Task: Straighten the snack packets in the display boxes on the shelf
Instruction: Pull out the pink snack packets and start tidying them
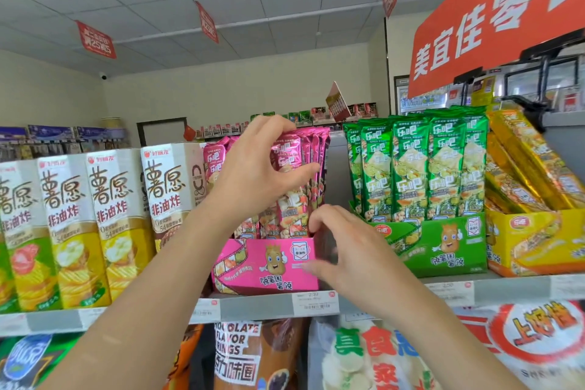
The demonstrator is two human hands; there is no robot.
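A pink display box [266, 264] stands on the top shelf and holds several upright pink snack packets [311, 149]. My left hand [259, 168] grips the tops of the front packets, fingers curled over their upper edge and thumb across their faces. My right hand [342, 247] holds the box's right front corner, fingers curled on its rim. To the right stand a green display box [443, 244] with upright green packets [411, 165] and a yellow display box [535, 241] whose yellow packets [522, 161] lean to the left.
Tall white and yellow crisp cartons [95, 225] stand left of the pink box. The shelf edge [269, 305] carries price tags. Large snack bags [373, 355] fill the shelf below. An orange sign [493, 16] hangs at upper right.
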